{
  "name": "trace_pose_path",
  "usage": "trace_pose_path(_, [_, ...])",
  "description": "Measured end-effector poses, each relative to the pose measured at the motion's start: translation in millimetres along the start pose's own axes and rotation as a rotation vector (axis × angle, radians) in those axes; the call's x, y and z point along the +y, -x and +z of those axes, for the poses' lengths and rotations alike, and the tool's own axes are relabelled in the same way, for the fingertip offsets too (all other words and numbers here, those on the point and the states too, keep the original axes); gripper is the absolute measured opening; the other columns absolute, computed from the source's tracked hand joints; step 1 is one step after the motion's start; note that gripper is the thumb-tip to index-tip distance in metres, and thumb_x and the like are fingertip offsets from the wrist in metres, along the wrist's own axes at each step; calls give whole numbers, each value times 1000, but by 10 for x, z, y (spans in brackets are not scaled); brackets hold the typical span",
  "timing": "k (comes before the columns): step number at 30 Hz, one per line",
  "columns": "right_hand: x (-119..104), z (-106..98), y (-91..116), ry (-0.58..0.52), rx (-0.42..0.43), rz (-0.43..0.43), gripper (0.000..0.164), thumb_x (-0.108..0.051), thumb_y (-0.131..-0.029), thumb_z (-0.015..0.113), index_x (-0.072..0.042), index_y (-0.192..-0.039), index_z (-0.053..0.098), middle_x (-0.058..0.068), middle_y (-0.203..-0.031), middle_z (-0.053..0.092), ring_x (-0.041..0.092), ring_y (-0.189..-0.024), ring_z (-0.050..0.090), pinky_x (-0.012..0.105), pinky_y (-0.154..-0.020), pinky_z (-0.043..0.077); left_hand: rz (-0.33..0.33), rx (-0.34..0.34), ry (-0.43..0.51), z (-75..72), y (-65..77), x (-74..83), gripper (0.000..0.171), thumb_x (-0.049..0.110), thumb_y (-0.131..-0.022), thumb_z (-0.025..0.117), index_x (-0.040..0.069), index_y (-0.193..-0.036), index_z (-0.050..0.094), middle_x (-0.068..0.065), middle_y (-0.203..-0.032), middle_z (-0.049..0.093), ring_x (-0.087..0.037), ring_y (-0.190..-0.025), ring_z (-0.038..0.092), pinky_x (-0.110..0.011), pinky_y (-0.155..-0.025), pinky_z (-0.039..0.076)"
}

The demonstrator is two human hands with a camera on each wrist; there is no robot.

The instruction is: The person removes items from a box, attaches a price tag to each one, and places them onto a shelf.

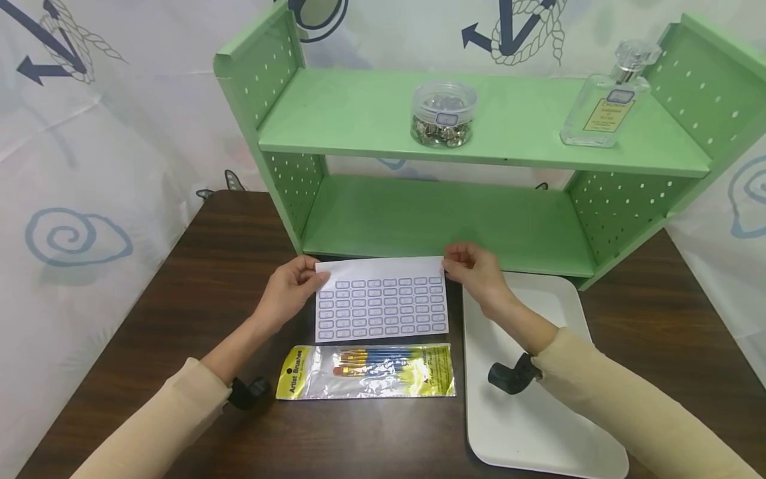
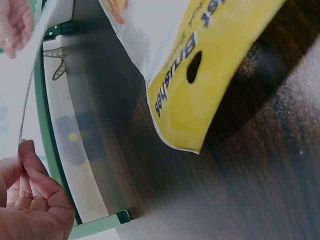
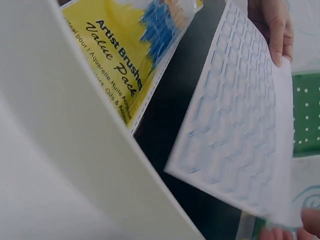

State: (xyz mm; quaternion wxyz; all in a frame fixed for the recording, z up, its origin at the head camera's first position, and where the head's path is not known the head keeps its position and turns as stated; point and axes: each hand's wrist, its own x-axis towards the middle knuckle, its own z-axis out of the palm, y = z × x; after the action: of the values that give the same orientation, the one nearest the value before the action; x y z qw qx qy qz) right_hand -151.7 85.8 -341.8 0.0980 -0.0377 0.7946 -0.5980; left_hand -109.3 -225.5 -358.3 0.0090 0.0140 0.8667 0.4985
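A white sheet of small blue-edged label stickers (image 1: 383, 306) is held up by both hands in front of the green shelf. My left hand (image 1: 288, 293) pinches its upper left corner between thumb and fingers, as the left wrist view also shows. At the upper right corner, my right hand (image 1: 475, 273) pinches the sheet's edge. Just below the sheet, on the dark table, lies a flat clear pack of artist brushes (image 1: 366, 372) with yellow ends and blue-handled brushes inside. In the right wrist view the sheet (image 3: 230, 115) slants over the table beside the pack.
A green two-tier shelf (image 1: 383, 133) stands at the back. On its top tier are a clear lidded jar (image 1: 443, 116) of small metallic pieces and a glass perfume bottle (image 1: 604, 100), each with a label. A white tray (image 1: 497, 426) lies at right under my right forearm.
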Motion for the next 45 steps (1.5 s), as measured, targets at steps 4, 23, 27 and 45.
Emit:
trace_pose_path(4, [-108,80,23,110,85,-189,27,-3,-90,59,5,-116,58,20,-113,60,25,-102,56,29,-87,49,-8,6,-6,-5,4,11,15,13,-94,58,0,-98,54,-12,-80,65,-16,-63,49,-21,-48,31])
trace_pose_path(23, [-503,831,-120,465,-381,-528,12,-7,-84,69,-8,-96,69,5,-109,66,22,-112,54,38,-100,40,71,-9,49,66,14,93,13,9,-92,60,-3,-95,55,-15,-79,67,-10,-59,50,-19,-48,33])
trace_pose_path(27, [-537,867,-176,483,-486,-536,14,-7,-84,69,-9,-98,68,3,-106,68,21,-110,56,36,-100,40,87,-22,62,71,21,132,12,9,-92,60,-2,-96,56,-14,-80,66,-9,-58,48,-20,-48,31])
trace_pose_path(45, [-475,908,-218,398,-513,-402,17,-3,-83,69,-9,-99,68,6,-110,68,19,-107,58,32,-96,43,10,-91,171,78,20,169,14,8,-95,54,-4,-102,53,-8,-80,64,-8,-66,57,-22,-58,46])
